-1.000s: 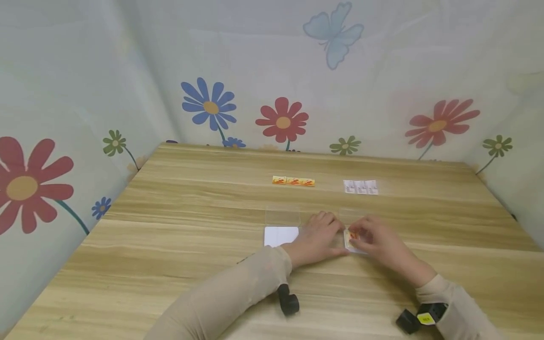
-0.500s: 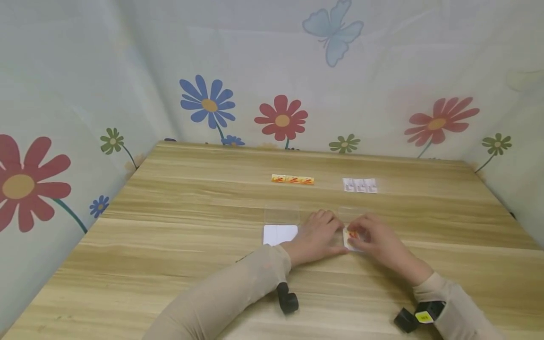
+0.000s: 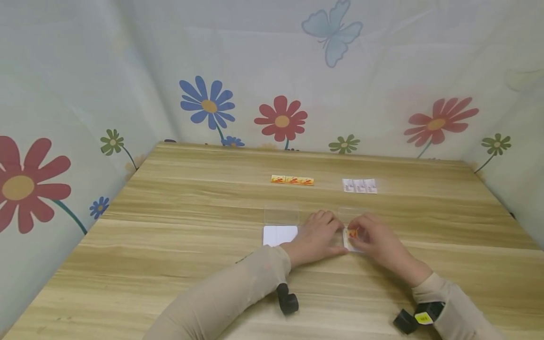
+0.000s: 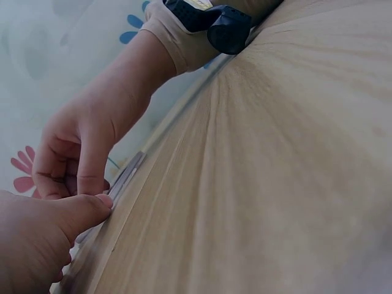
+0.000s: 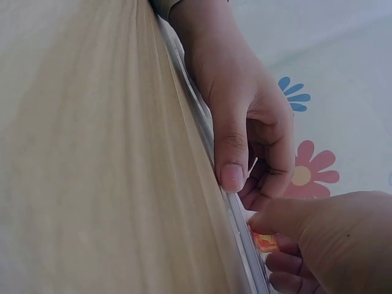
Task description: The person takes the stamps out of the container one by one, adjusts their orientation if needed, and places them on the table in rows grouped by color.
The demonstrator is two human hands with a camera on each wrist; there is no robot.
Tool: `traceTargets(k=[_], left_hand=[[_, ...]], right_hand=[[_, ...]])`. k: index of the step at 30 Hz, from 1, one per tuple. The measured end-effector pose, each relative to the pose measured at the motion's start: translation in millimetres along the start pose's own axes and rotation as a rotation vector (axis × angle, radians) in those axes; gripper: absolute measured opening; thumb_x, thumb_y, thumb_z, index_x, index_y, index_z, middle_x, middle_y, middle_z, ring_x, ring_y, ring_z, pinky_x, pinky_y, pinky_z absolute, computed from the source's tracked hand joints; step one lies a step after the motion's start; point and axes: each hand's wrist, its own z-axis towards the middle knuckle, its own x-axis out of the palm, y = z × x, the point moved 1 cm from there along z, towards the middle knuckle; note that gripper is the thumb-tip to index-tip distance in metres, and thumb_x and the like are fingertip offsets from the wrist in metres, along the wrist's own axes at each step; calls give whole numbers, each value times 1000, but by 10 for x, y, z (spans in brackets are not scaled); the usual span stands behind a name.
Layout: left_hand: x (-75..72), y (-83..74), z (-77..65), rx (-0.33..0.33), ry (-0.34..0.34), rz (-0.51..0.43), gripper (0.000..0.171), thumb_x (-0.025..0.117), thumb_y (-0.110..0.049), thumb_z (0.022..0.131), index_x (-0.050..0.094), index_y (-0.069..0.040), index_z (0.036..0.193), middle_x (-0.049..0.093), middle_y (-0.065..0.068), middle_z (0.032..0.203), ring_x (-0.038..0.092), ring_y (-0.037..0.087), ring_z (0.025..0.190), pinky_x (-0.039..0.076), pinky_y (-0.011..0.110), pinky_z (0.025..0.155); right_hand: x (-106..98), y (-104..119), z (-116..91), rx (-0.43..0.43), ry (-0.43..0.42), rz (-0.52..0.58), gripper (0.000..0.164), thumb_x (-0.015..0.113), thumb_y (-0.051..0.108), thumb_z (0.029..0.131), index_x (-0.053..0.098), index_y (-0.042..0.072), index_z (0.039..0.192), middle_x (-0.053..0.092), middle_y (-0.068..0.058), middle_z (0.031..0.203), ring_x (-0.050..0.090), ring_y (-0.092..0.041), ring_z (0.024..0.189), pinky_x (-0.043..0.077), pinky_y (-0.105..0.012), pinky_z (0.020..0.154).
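Note:
My right hand (image 3: pixel 380 241) bends over a small white-and-clear flat case (image 3: pixel 349 248) on the table. Its thumb and fingers pinch a small orange-and-yellow printed piece (image 3: pixel 352 233) at the case's left part; the piece also shows as an orange patch (image 5: pixel 266 242) beside the thumb in the right wrist view. Along the case's left edge, my left hand (image 3: pixel 318 238) rests with index fingertip at the far corner and straight thumb (image 5: pixel 233 174) at the near one. The right hand hides most of the case. A second case with a white base (image 3: pixel 278 234) lies left of the left hand.
Farther back on the wooden table (image 3: pixel 191 264) lie a row of three orange-and-yellow printed pieces (image 3: pixel 293 180) and a row of three white printed pieces (image 3: pixel 360 185). Clear lids (image 3: pixel 282 215) lie folded back behind the cases. A flowered cloth (image 3: pixel 238 56) hangs around the table.
Both hands stay nearly in place at the right case. The right fingers shift only slightly over the printed piece.

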Motion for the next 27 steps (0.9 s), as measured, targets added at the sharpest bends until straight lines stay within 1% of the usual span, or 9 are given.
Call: traceTargets(k=[4,9,15,21,27], left_hand=[[11,0,1,-2,2,-5,56,62,-59,84,61,-18,123,56,-3,124,48,13,116,39,29,103],[11,-3,-2,-4,10,-13,55,62,-58,85,61,-18,122,55,-3,125,48,14,117,39,30,104],[18,-3,1,-2,7,-9,54,62,-58,85,61,-19,122,55,-4,124,48,13,116,38,29,104],[17,-6,-6,1,3,-11,53,63,-57,85,61,-18,121,55,-3,123,48,13,116,39,29,103],[24,-4,-4,-4,0,-11,54,63,-58,84,61,-18,122,55,-3,122,48,13,114,39,29,102]], right_hand=[[4,-1,-3,-5,-14,-15,22,73,-3,75,66,7,93,62,-2,88,54,-13,76,44,-24,64],[-3,19,-5,4,-22,-37,20,72,-1,78,66,6,96,62,-1,86,56,-11,74,45,-22,62],[-18,34,-10,0,-27,-58,21,71,-2,78,68,6,97,61,1,83,54,-9,71,44,-22,60],[-18,25,-14,-16,-34,-81,18,71,0,78,68,8,94,62,1,82,59,-12,73,48,-24,62],[-50,27,-12,14,-7,-90,13,70,4,81,68,9,92,62,1,84,61,-14,76,49,-25,63]])
